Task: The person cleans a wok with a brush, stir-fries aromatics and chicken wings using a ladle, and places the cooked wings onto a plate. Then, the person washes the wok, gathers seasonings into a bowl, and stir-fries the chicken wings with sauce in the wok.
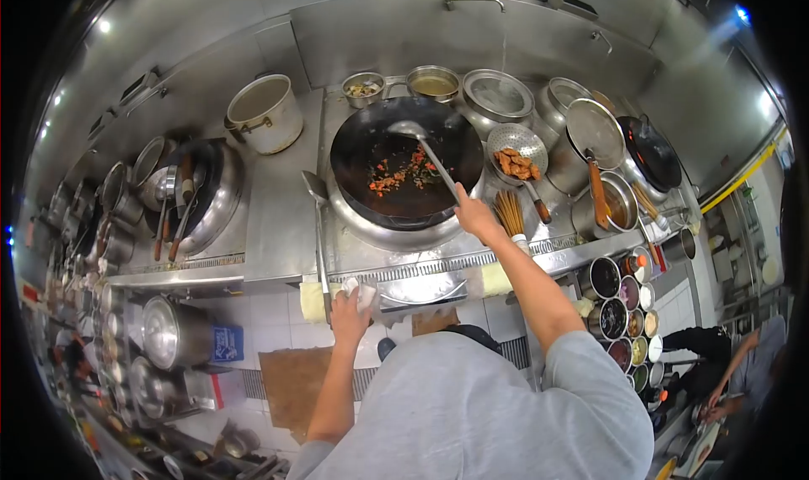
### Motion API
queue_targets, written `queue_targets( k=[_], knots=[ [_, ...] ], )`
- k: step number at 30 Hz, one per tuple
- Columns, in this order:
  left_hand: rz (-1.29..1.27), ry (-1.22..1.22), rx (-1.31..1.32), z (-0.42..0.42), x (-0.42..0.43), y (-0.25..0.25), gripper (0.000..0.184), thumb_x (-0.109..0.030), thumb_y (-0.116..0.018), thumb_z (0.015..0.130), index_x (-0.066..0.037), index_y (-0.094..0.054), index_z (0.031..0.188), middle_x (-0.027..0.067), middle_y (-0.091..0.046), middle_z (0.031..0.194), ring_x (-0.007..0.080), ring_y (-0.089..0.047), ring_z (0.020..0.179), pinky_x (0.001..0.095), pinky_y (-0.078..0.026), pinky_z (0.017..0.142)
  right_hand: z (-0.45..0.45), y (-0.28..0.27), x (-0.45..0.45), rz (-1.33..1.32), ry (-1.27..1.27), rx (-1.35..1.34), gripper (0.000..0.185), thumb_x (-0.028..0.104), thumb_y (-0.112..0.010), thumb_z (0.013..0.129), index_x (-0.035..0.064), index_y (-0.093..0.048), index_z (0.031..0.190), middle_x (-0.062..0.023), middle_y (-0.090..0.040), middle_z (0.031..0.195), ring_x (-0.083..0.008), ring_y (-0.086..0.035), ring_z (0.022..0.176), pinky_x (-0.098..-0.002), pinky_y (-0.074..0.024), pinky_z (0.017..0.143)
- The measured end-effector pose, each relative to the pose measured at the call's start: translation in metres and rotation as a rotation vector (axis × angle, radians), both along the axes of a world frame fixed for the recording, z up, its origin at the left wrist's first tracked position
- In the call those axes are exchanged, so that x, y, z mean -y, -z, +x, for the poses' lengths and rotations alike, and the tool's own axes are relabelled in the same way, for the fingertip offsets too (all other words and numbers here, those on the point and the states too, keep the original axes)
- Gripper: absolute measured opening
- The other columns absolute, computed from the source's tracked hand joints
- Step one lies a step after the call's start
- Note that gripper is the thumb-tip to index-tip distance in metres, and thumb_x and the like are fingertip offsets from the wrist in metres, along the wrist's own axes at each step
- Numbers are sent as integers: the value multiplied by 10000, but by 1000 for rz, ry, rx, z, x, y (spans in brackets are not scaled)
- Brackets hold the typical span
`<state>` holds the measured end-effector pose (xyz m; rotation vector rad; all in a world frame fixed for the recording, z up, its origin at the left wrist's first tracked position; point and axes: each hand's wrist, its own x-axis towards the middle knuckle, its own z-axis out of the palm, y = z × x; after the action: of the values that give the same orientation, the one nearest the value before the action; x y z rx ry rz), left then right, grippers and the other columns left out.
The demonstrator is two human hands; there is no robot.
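My right hand (478, 217) grips the handle of a ladle (434, 161), its bowl resting against the far inside of a dark wok (354, 143). Chopped red and brown bits of food (396, 176) lie in the wok's bottom. Down at the stove's front edge, my left hand (349, 318) is closed on a crumpled white cloth (364, 292). Just beside it runs the long handle of a wok spatula (317, 187), which leans on the steel counter left of the wok.
Fried pieces sit in a perforated strainer (503, 139) right of the wok, near a bamboo brush (510, 213). A large pot (266, 116) stands at the left, and lidded pots (497, 95) behind. Seasoning containers (613, 318) line the lower right, where another person's arm (735, 369) shows.
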<state>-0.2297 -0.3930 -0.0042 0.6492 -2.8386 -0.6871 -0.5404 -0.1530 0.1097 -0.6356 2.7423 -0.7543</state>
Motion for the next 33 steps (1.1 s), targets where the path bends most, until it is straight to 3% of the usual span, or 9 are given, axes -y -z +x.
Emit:
queue_targets(
  k=[3, 6, 8, 15, 19, 22, 25, 31, 33],
  knots=[
    [-21, 3, -31, 0, 3, 0, 673, -260, -782, 722, -149, -534, 1339, 182, -461, 1316, 376, -477, 1172, 494, -448, 911, 15, -3, -28, 154, -119, -198, 616, 198, -541, 934, 83, -281, 1480, -317, -646, 930, -448, -649, 786, -514, -513, 722],
    [-25, -23, -68, 1, 2, 3, 683, -248, -784, 720, -155, -527, 1346, 186, -446, 1341, 373, -476, 1177, 493, -447, 911, 51, -50, -59, -93, -353, -56, 614, 194, -558, 935, 92, -291, 1478, -219, -649, 862, -339, -642, 638, -456, -523, 577],
    [-8, -33, -68, 3, 1, 0, 698, -211, -784, 717, -166, -514, 1360, 198, -416, 1384, 379, -468, 1192, 496, -449, 924, 76, -84, -60, -199, -55, 662, 609, 201, -565, 944, 117, -295, 1483, -87, -557, 792, -169, -545, 516, -351, -461, 415],
    [-7, -13, -122, -10, 4, 26, 649, -81, -697, 751, -162, -506, 1366, 214, -399, 1401, 426, -467, 1175, 484, -443, 976, 13, -23, -33, -373, 129, 460, 635, 224, -563, 950, 126, -267, 1503, -49, -500, 645, -128, -494, 493, -306, -416, 356],
    [-145, -19, -145, -12, 2, 49, 649, -112, -689, 766, -136, -489, 1383, 268, -433, 1382, 412, -506, 1137, 483, -419, 986, -9, 11, -31, 19, 125, 4, 609, 213, -540, 930, 136, -294, 1482, -287, -656, 961, -429, -657, 774, -506, -495, 678],
    [-125, -56, -105, -6, 0, 42, 622, -148, -620, 812, -154, -467, 1415, 276, -465, 1362, 416, -508, 1177, 478, -406, 1031, 2, 23, -56, -171, -163, -148, 604, 86, -552, 908, 116, -347, 1476, -200, -607, 1273, -340, -614, 1081, -422, -469, 934],
    [-96, -86, -90, -4, 6, 36, 644, 22, -510, 815, -138, -425, 1433, 245, -387, 1434, 411, -485, 1211, 431, -487, 971, 51, -40, -49, -477, -3, 719, 568, 105, -493, 953, 183, -313, 1486, 23, -406, 631, -42, -355, 407, -207, -291, 313],
    [-20, -139, -15, -4, 2, 12, 589, -65, -544, 830, -155, -458, 1406, 225, -368, 1450, 395, -460, 1224, 508, -471, 952, 24, -30, -8, -654, 135, 1057, 575, 98, -505, 963, 199, -317, 1497, 6, -453, 678, -65, -367, 435, -235, -350, 383],
    [-40, -147, 28, -5, 2, 4, 583, -102, -561, 835, -166, -462, 1405, 220, -356, 1464, 397, -434, 1258, 545, -447, 967, -10, -2, 3, -289, -91, 362, 629, 98, -523, 956, 191, -262, 1520, -50, -547, 768, -129, -476, 477, -287, -415, 428]
  ],
)
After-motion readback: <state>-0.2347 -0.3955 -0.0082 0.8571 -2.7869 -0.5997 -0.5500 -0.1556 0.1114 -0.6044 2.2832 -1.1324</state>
